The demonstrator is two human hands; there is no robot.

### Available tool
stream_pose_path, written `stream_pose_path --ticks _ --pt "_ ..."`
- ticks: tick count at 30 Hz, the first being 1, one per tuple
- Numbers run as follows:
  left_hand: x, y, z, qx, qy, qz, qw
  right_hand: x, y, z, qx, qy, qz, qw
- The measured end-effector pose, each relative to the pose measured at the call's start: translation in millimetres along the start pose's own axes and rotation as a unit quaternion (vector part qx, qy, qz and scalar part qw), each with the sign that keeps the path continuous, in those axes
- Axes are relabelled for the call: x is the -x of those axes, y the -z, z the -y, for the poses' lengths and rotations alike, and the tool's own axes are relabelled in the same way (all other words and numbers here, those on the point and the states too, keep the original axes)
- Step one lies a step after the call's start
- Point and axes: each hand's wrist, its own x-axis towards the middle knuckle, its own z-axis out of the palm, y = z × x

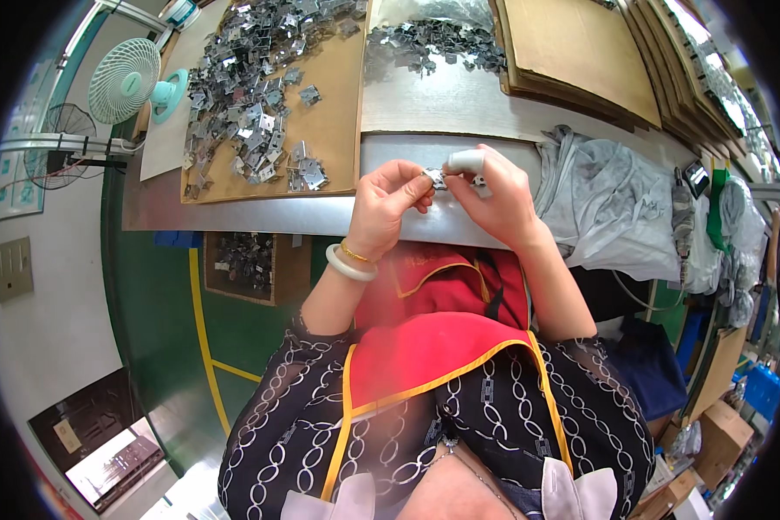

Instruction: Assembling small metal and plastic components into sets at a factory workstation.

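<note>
Just over the near edge of the metal worktable (169,204), both my hands meet at a small, shiny metal bracket (438,179). My left hand (385,204) pinches its left side between thumb and fingers. From the other side my right hand (501,198) grips it, and a white wrap or sleeve (466,161) covers one of its fingers. The fingers hide much of the bracket, so its full shape does not show. To the left, many similar metal brackets (256,121) lie heaped on a cardboard sheet (338,121).
More dark metal pieces (433,43) lie at the back, beside stacked cardboard sheets (576,52). Grey-white cloth or plastic (620,212) is bunched at the right. A pale green fan (126,82) stands far left. Below the table sits a box of parts (290,269).
</note>
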Motion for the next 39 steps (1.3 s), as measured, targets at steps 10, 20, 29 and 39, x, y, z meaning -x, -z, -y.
stream_pose_path --ticks 10,20,29,39 --pt "-2 -16 11 0.224 0.111 -0.005 0.968 22 -5 -10 -0.167 -0.149 -0.09 0.97" --pt "-2 -49 19 0.102 -0.005 -0.086 0.991 27 -16 -9 -0.32 -0.223 -0.173 0.904" --pt "-7 -47 20 0.3 0.104 -0.042 0.947 14 -8 -3 -0.139 -0.145 -0.174 0.964" --pt "-5 -67 24 0.066 -0.072 -0.139 0.985 21 -21 -3 -0.252 -0.175 -0.231 0.923"
